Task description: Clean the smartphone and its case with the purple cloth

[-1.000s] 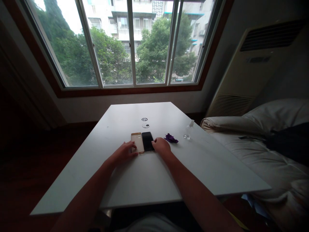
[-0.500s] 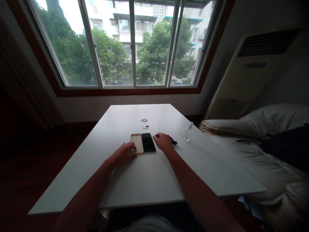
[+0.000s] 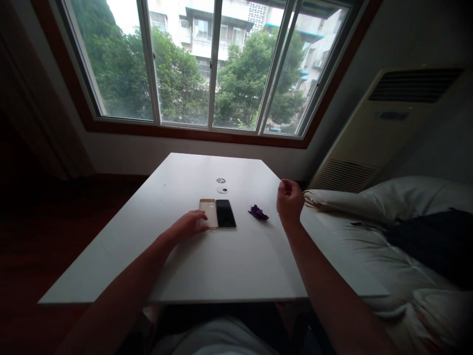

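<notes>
A beige phone case [image 3: 209, 212] lies on the white table [image 3: 207, 276], its hollow side up. Against its right edge is a dark-screened smartphone [image 3: 225, 214]. My left hand [image 3: 191, 223] rests at the case's left and lower side, its fingers loosely spread over the edge. A crumpled purple cloth [image 3: 258, 212] sits a short way right of the phone. Farther right, my right hand [image 3: 290, 201] has its fingers curled in where the clear spray bottle stood. Only a tiny bright edge shows beside that hand; what its fingers hold, if anything, is hidden.
Two round stickers [image 3: 221, 190] are on the table beyond the phone. To the right are a pale sofa [image 3: 354, 251] with dark fabric [image 3: 432, 241] on it and a standing air conditioner [image 3: 384, 128]. Behind the table is a window [image 3: 210, 93].
My right hand has left the phone's right edge and moved right, past the purple cloth, to cover the spray bottle's spot. My left hand stays by the case. The view has tilted slightly.
</notes>
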`<state>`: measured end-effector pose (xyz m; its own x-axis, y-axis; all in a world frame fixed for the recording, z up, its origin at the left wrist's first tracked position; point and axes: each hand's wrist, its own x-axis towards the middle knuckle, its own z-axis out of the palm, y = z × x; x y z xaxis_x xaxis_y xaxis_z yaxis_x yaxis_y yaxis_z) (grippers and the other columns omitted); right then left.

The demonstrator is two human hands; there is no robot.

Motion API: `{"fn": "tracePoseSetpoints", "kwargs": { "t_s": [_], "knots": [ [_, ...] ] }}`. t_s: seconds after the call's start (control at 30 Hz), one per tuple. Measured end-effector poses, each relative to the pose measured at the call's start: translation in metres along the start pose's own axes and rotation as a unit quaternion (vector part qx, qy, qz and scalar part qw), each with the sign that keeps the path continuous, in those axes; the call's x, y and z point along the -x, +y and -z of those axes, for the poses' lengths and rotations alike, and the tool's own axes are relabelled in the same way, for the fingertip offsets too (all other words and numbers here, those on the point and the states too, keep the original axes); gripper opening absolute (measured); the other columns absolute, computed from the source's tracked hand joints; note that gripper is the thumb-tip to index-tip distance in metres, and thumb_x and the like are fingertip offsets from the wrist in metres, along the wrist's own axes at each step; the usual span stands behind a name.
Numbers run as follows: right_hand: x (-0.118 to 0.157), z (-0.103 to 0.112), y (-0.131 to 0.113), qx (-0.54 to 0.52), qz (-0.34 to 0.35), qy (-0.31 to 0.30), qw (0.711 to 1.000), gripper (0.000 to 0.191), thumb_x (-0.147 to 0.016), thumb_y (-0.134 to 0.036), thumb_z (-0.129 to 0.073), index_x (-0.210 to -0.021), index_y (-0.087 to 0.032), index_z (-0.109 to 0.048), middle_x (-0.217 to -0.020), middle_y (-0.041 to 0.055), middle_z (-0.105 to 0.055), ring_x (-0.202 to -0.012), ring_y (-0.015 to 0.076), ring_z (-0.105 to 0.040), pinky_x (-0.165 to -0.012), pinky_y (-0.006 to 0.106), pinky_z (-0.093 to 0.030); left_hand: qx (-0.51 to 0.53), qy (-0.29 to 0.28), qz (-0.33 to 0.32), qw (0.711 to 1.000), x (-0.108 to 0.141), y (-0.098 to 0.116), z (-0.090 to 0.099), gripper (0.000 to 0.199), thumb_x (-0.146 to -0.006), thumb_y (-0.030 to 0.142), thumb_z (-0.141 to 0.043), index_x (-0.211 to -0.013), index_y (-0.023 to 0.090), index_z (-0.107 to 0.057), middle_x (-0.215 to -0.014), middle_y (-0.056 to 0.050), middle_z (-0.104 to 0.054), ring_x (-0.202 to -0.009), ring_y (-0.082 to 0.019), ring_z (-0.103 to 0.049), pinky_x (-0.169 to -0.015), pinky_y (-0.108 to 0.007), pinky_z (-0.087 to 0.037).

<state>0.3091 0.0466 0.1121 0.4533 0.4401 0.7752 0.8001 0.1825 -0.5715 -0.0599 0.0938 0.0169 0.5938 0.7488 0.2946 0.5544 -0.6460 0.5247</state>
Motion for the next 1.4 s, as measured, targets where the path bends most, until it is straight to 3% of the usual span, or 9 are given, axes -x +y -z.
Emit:
{"fn": "tracePoseSetpoints", "kwargs": {
  "t_s": [0.1,0.27,0.43,0.63,0.77,0.9,1.03,1.2,1.4],
  "knots": [
    [0.028,-0.007,0.028,-0.006,-0.002,-0.030,1.000,0.042,-0.098,-0.048,-0.047,-0.113,-0.013,-0.066,-0.098,0.0110,-0.069,-0.077,0.0183,-0.060,-0.072,0.031,-0.049,-0.002,0.007,0.001,1.000,-0.001,0.004,0.000,0.036,-0.086,0.050,-0.069,-0.109,0.023,-0.071,-0.137,-0.009,-0.062,-0.126,-0.030,-0.057,-0.108,-0.044,-0.046],
    [0.063,-0.026,0.064,-0.003,-0.013,-0.168,0.986,0.043,-0.089,-0.052,-0.062,-0.104,-0.014,-0.072,-0.100,0.0128,-0.070,-0.090,0.0245,-0.066,-0.083,0.037,-0.053,0.000,0.014,-0.019,1.000,-0.003,0.013,0.001,0.029,-0.088,0.047,-0.065,-0.105,0.024,-0.072,-0.132,-0.008,-0.065,-0.122,-0.029,-0.059,-0.105,-0.042,-0.048],
    [0.064,-0.027,0.071,0.056,-0.002,-0.228,0.972,0.039,-0.091,-0.044,-0.061,-0.114,-0.014,-0.070,-0.113,0.0127,-0.067,-0.108,0.0240,-0.062,-0.101,0.036,-0.046,0.001,0.014,-0.038,0.999,-0.005,0.020,0.001,0.030,-0.091,0.044,-0.064,-0.109,0.023,-0.072,-0.123,-0.008,-0.068,-0.116,-0.028,-0.061,-0.102,-0.042,-0.048],
    [0.068,-0.030,0.074,0.088,-0.022,-0.287,0.954,0.037,-0.083,-0.024,-0.066,-0.118,-0.015,-0.071,-0.116,0.0111,-0.067,-0.108,0.0234,-0.063,-0.102,0.034,-0.046,0.002,-0.002,-0.045,0.999,-0.007,0.019,-0.004,0.030,-0.091,0.044,-0.063,-0.110,0.022,-0.071,-0.117,-0.008,-0.069,-0.110,-0.026,-0.063,-0.097,-0.038,-0.050],
    [0.070,-0.030,0.067,0.067,-0.005,-0.293,0.954,0.033,-0.083,-0.020,-0.062,-0.115,-0.016,-0.072,-0.114,0.0099,-0.068,-0.106,0.0223,-0.064,-0.102,0.033,-0.046,-0.002,-0.004,-0.049,0.999,-0.007,0.019,-0.004,0.031,-0.091,0.043,-0.063,-0.111,0.021,-0.071,-0.114,-0.009,-0.070,-0.106,-0.025,-0.063,-0.096,-0.037,-0.050],
    [0.069,-0.026,0.053,0.028,-0.002,-0.258,0.966,0.029,-0.092,-0.028,-0.055,-0.115,-0.016,-0.066,-0.114,0.0097,-0.068,-0.104,0.0212,-0.064,-0.098,0.034,-0.049,-0.002,-0.012,-0.034,0.999,-0.005,0.024,-0.001,0.031,-0.090,0.045,-0.063,-0.110,0.022,-0.072,-0.111,-0.008,-0.069,-0.101,-0.025,-0.064,-0.092,-0.037,-0.051],
    [0.067,-0.023,0.047,-0.075,-0.093,-0.200,0.973,0.037,-0.095,-0.047,-0.054,-0.116,-0.017,-0.059,-0.101,0.0090,-0.071,-0.082,0.0203,-0.067,-0.076,0.033,-0.055,-0.004,-0.021,-0.018,1.000,-0.005,0.028,0.001,0.034,-0.090,0.046,-0.063,-0.112,0.023,-0.072,-0.112,-0.009,-0.069,-0.101,-0.027,-0.064,-0.089,-0.037,-0.052],
    [0.068,-0.022,0.044,-0.174,-0.169,-0.208,0.948,0.050,-0.090,-0.059,-0.057,-0.119,-0.018,-0.055,-0.090,0.0069,-0.070,-0.068,0.0192,-0.065,-0.057,0.030,-0.055,0.005,-0.006,-0.025,1.000,-0.004,0.032,0.003,0.031,-0.091,0.044,-0.063,-0.113,0.023,-0.072,-0.113,-0.009,-0.069,-0.104,-0.026,-0.064,-0.092,-0.038,-0.052],
    [0.071,-0.020,0.029,-0.269,-0.180,-0.238,0.916,0.041,-0.086,-0.044,-0.062,-0.117,-0.019,-0.054,-0.094,0.0063,-0.070,-0.078,0.0195,-0.068,-0.071,0.036,-0.058,0.037,0.005,-0.033,0.999,0.000,0.053,0.007,0.032,-0.094,0.042,-0.061,-0.121,0.026,-0.068,-0.122,-0.008,-0.067,-0.111,-0.026,-0.063,-0.095,-0.041,-0.053]
  ]
}}
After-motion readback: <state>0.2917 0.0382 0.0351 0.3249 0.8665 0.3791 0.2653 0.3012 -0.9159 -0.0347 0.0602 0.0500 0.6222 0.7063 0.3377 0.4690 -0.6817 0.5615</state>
